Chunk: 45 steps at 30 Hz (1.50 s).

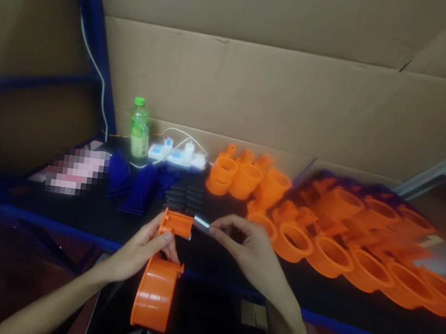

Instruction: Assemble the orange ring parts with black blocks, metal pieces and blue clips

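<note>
My left hand (146, 247) grips an orange plastic tape dispenser (154, 295) by its narrow neck. The dispenser's round hub hangs below the fingers, and its flat head points right. Pinched between the thumb and forefinger of my right hand (242, 240) is a small dark strip with a pale toothed edge, a cutter blade (201, 223). The blade's left end is right beside the dispenser's head; whether they touch I cannot tell. Just behind lie stacks of short black strips (184, 197) on the black table top (88, 218).
Rows of orange dispensers (328, 255) fill the table's right side, some stacked (222, 175). Dark blue flat pieces (138, 188) lie left of centre. A green-capped bottle (140, 128) and a white power strip (177, 155) with cables stand by the cardboard wall (257, 95). A blue post (100, 36) rises at left.
</note>
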Motion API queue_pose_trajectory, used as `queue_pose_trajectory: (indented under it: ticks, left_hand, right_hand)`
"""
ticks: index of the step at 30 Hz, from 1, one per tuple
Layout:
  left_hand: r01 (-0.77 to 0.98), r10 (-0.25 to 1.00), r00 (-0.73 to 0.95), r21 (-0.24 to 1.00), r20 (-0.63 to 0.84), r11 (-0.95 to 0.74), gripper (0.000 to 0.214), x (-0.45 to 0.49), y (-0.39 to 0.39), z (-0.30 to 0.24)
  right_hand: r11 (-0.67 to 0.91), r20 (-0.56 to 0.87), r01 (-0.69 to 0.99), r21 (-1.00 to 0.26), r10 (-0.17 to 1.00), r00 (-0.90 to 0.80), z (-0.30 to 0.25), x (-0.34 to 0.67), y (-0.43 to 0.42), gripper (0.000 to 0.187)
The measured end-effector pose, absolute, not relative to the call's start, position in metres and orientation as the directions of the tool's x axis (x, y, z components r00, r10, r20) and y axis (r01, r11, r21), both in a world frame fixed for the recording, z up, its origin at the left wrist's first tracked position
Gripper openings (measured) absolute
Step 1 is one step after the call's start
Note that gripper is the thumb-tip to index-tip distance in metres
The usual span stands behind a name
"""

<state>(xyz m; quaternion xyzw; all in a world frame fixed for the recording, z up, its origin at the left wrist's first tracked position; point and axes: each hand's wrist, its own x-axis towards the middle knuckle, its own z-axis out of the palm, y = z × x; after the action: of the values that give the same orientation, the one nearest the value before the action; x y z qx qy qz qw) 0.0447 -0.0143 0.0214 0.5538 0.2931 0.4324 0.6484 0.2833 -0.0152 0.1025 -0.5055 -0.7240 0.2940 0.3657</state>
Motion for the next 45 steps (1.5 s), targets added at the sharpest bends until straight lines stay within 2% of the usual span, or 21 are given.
queue_pose_trajectory:
  ticks: [10,20,25,32,37,40,42,45]
  left_hand:
    - [-0.208,0.870,0.487,0.978,0.073,0.034,0.033,0.043,-0.012,0.017]
    - [-0.105,0.820,0.568,0.994,0.066,-0.008,0.041,0.043,-0.012,0.022]
    - [-0.029,0.797,0.601,0.998,0.056,-0.048,0.041,0.042,-0.012,0.027]
    - [-0.029,0.785,0.617,0.999,0.050,-0.041,0.035,0.040,-0.009,0.023]
    - [-0.082,0.790,0.610,0.996,0.066,-0.020,0.031,0.039,-0.007,0.020]
    - [-0.150,0.807,0.584,0.989,0.086,0.003,0.037,0.042,-0.011,0.020]
    - [-0.213,0.850,0.516,0.977,0.107,0.007,0.043,0.044,-0.014,0.018]
    - [-0.342,0.928,0.356,0.939,0.109,0.021,0.045,0.047,-0.019,0.014]
  right_hand:
    - [0.304,0.170,0.566,-0.766,0.946,-0.277,0.103,0.291,-0.011,0.021]
    - [0.284,0.136,0.479,-0.831,0.938,-0.320,0.096,0.278,-0.010,0.020]
    - [0.304,0.140,0.476,-0.825,0.927,-0.349,0.091,0.275,-0.006,0.017]
    - [0.345,0.146,0.482,-0.806,0.904,-0.402,0.098,0.260,0.001,0.010]
    - [0.366,0.132,0.497,-0.787,0.887,-0.443,0.108,0.255,0.011,0.011]
    - [0.380,0.082,0.454,-0.806,0.831,-0.550,0.111,0.259,0.023,0.018]
    - [0.424,0.125,0.435,-0.794,0.814,-0.567,0.109,0.260,0.033,0.024]
    - [0.545,0.261,0.567,-0.618,0.822,-0.506,0.099,0.254,0.045,0.021]
